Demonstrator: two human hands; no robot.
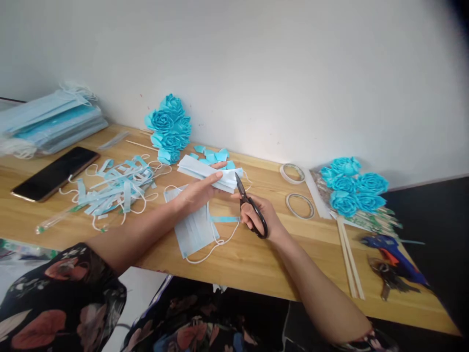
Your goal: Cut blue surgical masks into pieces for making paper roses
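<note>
My left hand [198, 191] grips a folded stack of white mask fabric [210, 173] held above the wooden table [256, 264]. My right hand [262, 215] is closed through the handles of black scissors [251, 205], whose blades meet the right end of the stack. A flat blue face mask [194, 230] with a white ear loop lies under my hands. Cut blue petals [212, 155] lie just behind the stack.
A heap of cut strips and ear loops [117, 188], a phone [54, 173] and a pile of masks [47, 122] sit at left. Blue fabric roses [170, 127] lean on the wall; more roses [351, 188], two tape rolls [299, 205], sticks [350, 264], a glue gun [394, 256] at right.
</note>
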